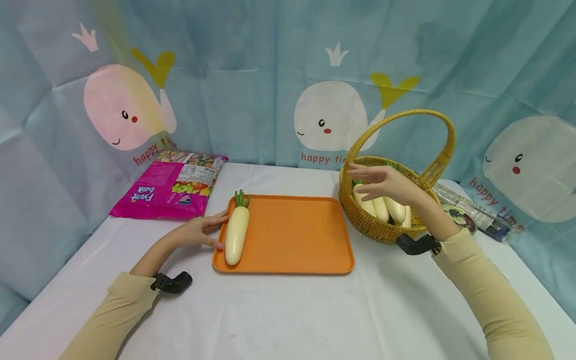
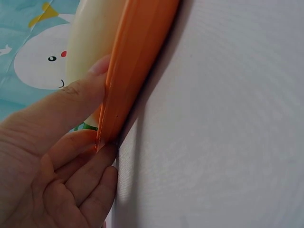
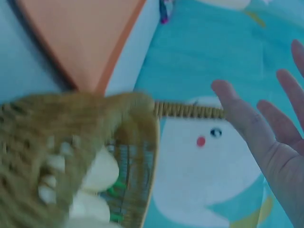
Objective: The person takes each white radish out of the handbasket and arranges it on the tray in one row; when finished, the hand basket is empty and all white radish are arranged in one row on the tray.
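Note:
A white radish [image 1: 237,235] with green leaf stubs lies along the left end of an orange tray [image 1: 297,235]. My left hand [image 1: 198,233] touches the tray's left edge beside the radish. In the left wrist view the thumb of my left hand [image 2: 61,142] rests on the tray rim [image 2: 128,71], and other fingers reach its lower side. Over the wicker basket [image 1: 373,231] hovers my right hand [image 1: 387,186], fingers spread and holding nothing. Several white radishes [image 1: 381,207] lie inside the basket; the right wrist view shows radishes [image 3: 97,173] there too.
A pink fruit-print bag [image 1: 168,185] lies at the back left. Right of the basket are a round-labelled item [image 1: 459,219] and a clear-and-dark package [image 1: 477,210]. The basket's tall handle [image 1: 423,112] arches up before a blue curtain [image 1: 252,75].

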Available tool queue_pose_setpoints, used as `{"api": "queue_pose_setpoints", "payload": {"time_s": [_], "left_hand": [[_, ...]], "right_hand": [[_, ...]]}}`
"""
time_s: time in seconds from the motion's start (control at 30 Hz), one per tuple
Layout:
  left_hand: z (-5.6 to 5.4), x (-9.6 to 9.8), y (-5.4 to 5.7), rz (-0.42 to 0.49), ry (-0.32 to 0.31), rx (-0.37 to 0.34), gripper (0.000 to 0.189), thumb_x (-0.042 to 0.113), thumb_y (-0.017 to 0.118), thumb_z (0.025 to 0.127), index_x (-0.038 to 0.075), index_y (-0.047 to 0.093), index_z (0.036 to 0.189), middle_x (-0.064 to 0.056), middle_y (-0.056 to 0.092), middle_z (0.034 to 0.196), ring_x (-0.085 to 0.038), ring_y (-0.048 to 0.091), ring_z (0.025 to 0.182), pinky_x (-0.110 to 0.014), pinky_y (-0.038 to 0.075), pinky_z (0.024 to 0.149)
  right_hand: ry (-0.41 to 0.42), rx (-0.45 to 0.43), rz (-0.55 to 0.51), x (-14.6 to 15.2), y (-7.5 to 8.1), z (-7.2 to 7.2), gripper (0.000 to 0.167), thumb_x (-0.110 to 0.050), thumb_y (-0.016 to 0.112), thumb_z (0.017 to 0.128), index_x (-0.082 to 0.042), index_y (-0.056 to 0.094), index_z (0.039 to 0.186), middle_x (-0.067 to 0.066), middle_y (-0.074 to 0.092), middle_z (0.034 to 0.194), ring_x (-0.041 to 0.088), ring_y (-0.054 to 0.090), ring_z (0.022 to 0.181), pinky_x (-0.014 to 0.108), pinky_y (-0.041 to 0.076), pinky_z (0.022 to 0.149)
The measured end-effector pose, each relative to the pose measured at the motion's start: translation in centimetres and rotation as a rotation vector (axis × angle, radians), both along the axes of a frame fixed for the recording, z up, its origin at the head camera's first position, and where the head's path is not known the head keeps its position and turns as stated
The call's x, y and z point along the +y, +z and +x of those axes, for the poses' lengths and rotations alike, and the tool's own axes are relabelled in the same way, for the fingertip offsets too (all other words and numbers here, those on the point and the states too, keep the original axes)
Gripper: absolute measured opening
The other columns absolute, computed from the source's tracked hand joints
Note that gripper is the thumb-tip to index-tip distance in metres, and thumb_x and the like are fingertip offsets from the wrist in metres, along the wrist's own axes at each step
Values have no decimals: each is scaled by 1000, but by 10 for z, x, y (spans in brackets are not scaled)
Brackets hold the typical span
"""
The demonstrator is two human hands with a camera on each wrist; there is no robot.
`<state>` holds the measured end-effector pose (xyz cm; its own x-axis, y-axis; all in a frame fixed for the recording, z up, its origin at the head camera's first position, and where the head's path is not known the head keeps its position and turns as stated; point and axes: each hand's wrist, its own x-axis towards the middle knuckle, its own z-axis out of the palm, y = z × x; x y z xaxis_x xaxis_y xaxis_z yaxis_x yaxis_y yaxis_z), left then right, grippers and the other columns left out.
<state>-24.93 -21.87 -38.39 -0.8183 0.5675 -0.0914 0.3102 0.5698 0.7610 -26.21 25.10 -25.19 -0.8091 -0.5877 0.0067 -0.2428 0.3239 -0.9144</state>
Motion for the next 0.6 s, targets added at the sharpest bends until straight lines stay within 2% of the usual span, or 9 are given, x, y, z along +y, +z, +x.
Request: {"api": "queue_pose_setpoints", "payload": {"time_s": [0.13,0.27,0.4,0.5,0.6], "left_hand": [[1,0,1,-5,1,-1,82,33,73,73,-1,33,136,-21,20,142,-37,21,128,-52,21,100],[1,0,2,0,-5,1,82,33,73,73,-1,33,136,-22,19,142,-37,20,128,-50,22,100],[1,-1,1,7,-4,2,82,32,73,73,-1,33,136,-22,19,142,-37,21,128,-50,22,100],[1,-1,0,19,-4,-4,81,31,73,73,-1,33,136,-22,19,142,-36,22,128,-50,22,100],[2,-1,0,19,-3,-2,81,32,73,74,-1,33,136,-22,20,142,-37,23,127,-50,22,100]], "right_hand": [[-83,43,-10,18,0,-4,49,-11,61,86,7,44,128,11,26,143,17,50,109,41,49,77],[-174,80,-92,35,0,-12,45,-7,58,87,5,44,128,10,26,144,16,46,114,39,49,76],[-249,103,-185,46,1,-23,42,-4,56,88,1,46,129,8,24,145,20,40,120,37,49,77],[-307,129,-180,52,2,-31,41,-6,57,88,-3,49,128,7,23,145,23,40,119,35,50,76],[-353,164,-100,57,1,-38,44,-11,57,88,-3,46,130,6,21,146,26,35,123,29,51,74]]}}
